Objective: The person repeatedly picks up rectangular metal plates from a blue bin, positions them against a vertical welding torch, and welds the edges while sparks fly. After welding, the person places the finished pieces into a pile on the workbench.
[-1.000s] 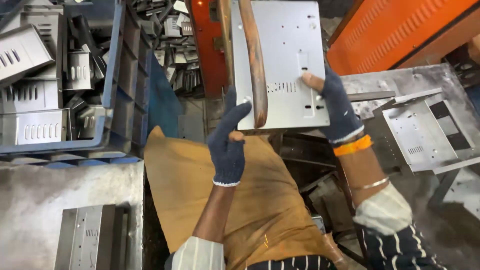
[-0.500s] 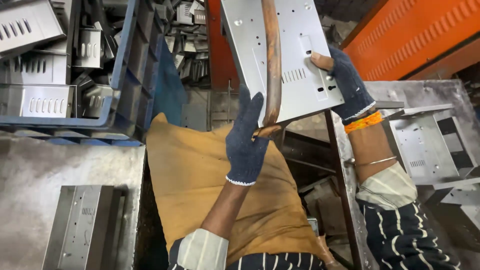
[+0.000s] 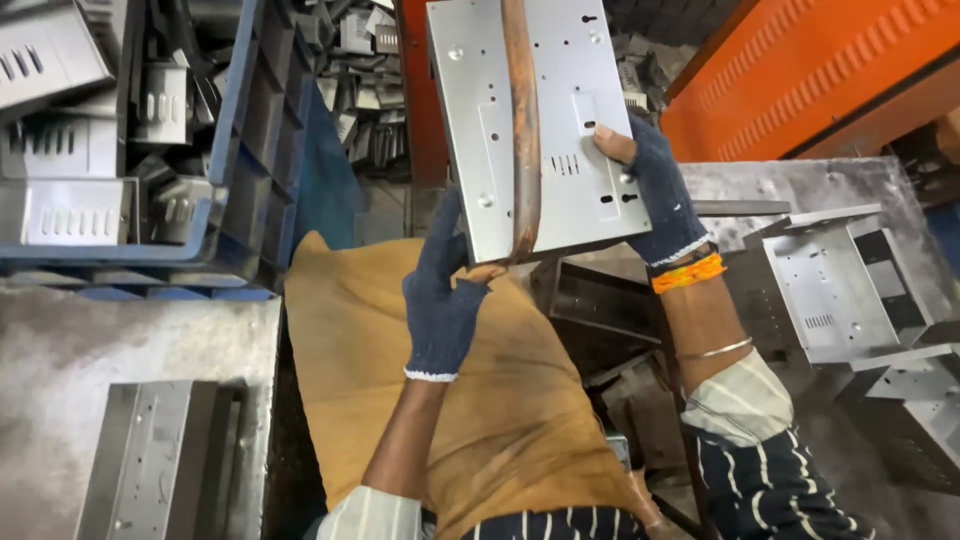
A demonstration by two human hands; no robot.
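Note:
Both my hands wear dark blue knit gloves and hold a flat grey sheet-metal panel (image 3: 590,90) with punched holes and slots, tilted up in front of me. My left hand (image 3: 442,300) grips its lower left corner. My right hand (image 3: 650,195) grips its right edge, the bare thumb tip on the face. A rusty brown curved rod (image 3: 522,130) runs down in front of the panel. A tan cloth (image 3: 360,380) covers my lap below.
A blue crate (image 3: 245,150) full of bent metal parts stands at the left. Grey metal housings (image 3: 830,290) lie on the bench at right, another (image 3: 150,460) at lower left. An orange machine body (image 3: 800,70) stands at the upper right. Dark tooling (image 3: 600,310) sits under the panel.
The panel and both hands sit higher and a little more to the right in view than a second ago; the grip on it is unchanged.

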